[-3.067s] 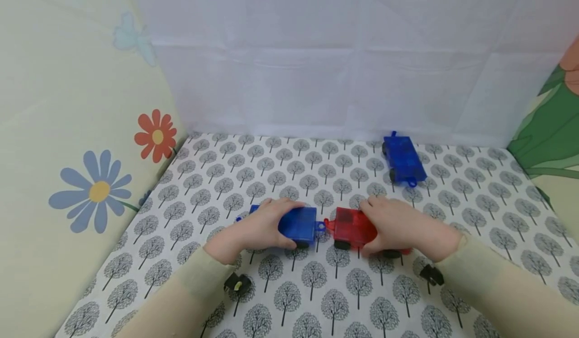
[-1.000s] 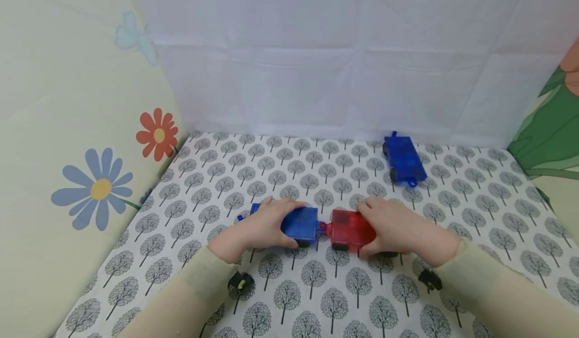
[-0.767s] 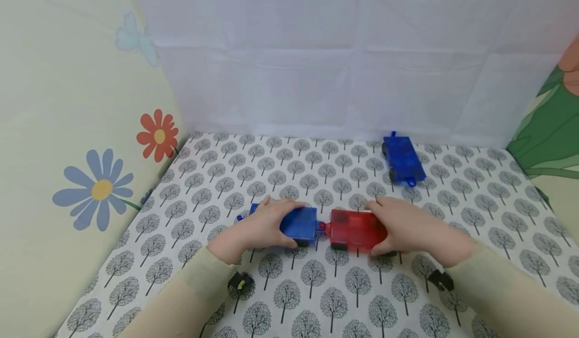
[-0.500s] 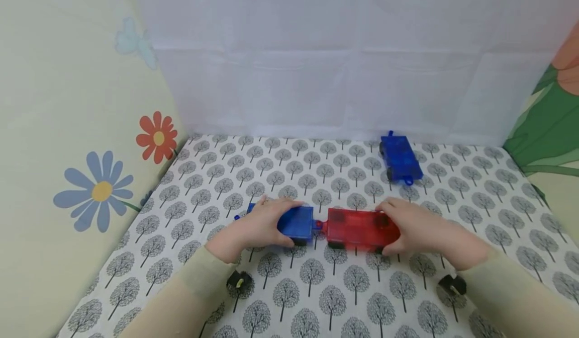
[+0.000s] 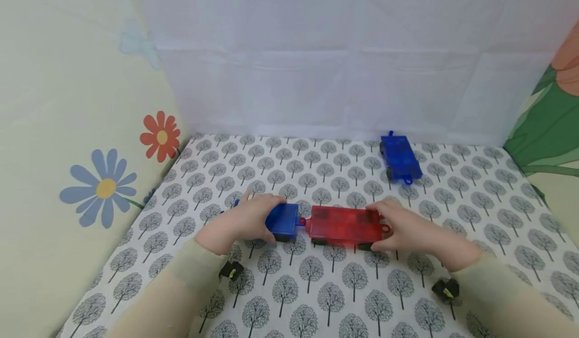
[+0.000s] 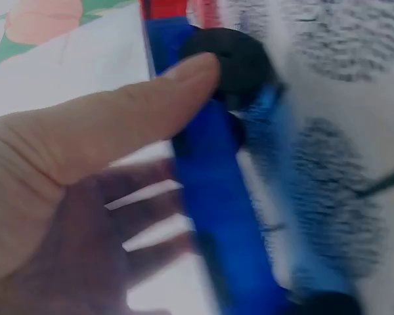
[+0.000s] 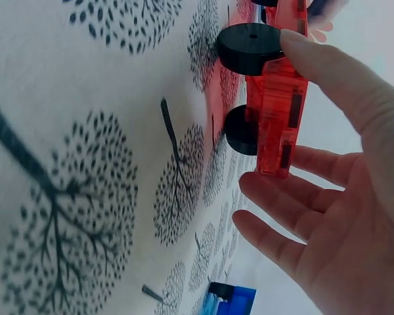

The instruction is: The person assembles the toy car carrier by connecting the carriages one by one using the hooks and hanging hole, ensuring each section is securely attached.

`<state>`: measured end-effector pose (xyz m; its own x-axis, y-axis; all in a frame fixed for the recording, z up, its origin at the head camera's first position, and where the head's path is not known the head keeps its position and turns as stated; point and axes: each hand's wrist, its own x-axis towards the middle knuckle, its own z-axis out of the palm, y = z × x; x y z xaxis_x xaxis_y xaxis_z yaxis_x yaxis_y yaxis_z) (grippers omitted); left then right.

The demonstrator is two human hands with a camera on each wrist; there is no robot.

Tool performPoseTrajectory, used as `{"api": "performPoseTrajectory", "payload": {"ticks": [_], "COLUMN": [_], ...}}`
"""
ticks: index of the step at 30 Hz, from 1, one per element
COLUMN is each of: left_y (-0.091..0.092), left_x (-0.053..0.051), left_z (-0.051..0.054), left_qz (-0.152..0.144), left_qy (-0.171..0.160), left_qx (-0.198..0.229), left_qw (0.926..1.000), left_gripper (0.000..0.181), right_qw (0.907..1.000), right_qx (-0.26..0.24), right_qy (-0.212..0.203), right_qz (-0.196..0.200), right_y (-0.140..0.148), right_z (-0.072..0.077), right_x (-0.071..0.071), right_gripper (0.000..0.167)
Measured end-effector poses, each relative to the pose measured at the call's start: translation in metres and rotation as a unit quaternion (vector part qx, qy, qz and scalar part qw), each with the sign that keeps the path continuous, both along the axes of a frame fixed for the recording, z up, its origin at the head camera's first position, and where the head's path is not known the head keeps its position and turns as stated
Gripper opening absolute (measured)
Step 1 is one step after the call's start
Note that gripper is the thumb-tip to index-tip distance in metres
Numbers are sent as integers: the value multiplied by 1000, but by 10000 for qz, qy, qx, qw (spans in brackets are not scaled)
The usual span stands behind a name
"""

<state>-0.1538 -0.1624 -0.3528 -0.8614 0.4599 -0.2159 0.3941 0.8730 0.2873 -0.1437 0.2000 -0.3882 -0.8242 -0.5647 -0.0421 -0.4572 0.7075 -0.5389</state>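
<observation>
A blue wheeled car base and a red one stand end to end on the tree-print cloth, their small couplers meeting between them. My left hand grips the blue base across its far and near sides; in the left wrist view the thumb lies by a black wheel of the blue base. My right hand holds the red base near its right end. In the right wrist view the thumb touches a wheel of the red base, with the fingers beyond it.
Another blue base stands at the back right of the cloth, also seen in the right wrist view. A white fabric backdrop rises behind, with flower-print panels at both sides. Black wrist devices sit at the sleeves.
My right hand has slid toward the red base's right end, uncovering more of it. The joined blue and red bases and my left hand have moved left. The back blue base stays in place.
</observation>
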Motion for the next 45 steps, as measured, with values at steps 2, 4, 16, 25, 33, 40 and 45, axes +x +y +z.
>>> {"api": "performPoseTrajectory", "payload": {"ticks": [2,4,16,25,33,40,45], "left_y": [7,19,137,153,151,149,151], "left_x": [-1,-2,-5,-4,-5,-5,-6], "left_z": [5,11,4,-24,-26,-25,-24], "left_qz": [-52,-219,-1191,-1032,-871,-875,-892], "left_qy": [105,280,667,598,438,400,361], "left_qx": [-243,-346,76,41,276,343,374], "left_qw": [9996,9988,9906,9929,9948,9948,9947], "left_gripper": [99,100,96,86,89,87,85], "right_qw": [10000,10000,9995,9992,9933,9669,9605], "right_qx": [16,41,-161,-152,-613,-507,-305], "right_qy": [-7,-36,165,171,-238,-747,-492], "right_qz": [-26,-54,203,315,-945,-2386,-2721], "right_y": [-1,0,2,-1,37,59,58], "right_z": [-1,0,-2,-5,34,42,27], "right_x": [0,-1,-6,-9,-61,-107,-121], "right_gripper": [88,89,84,87,81,90,90]}}
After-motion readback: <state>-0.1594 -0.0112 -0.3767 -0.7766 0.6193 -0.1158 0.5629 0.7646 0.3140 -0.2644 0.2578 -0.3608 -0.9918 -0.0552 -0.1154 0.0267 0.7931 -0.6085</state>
